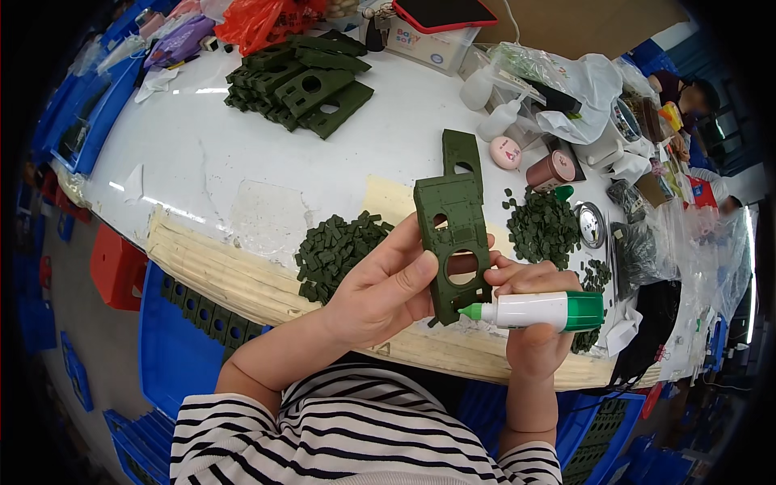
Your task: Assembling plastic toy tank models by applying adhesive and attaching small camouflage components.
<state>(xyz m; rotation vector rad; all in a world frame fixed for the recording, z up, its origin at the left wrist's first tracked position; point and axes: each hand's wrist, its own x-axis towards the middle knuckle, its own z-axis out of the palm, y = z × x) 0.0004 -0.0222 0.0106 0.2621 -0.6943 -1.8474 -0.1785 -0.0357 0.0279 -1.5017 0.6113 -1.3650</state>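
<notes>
My left hand [378, 284] grips a dark green plastic model part [462, 208], a long plate with a small hole and a large round one. Its thumb lies on the face and its fingers are behind. In my right hand [540, 346] is a white glue bottle [529, 310] with a green base, lying sideways. The bottle's pointed green nozzle is at the part's lower end; whether they touch I cannot tell. Just beyond the held part, another green plate [461, 147] lies on the table, partly hidden. Piles of tiny green pieces [335, 252] flank both hands.
A stack of green plates [303, 85] lies at the far left of the white table [194, 153]. Far right stand small white bottles [501, 120], a pink tin [551, 169] and plastic bags [558, 77]. Wooden trim [226, 257] edges the table; blue bins [174, 356] sit below.
</notes>
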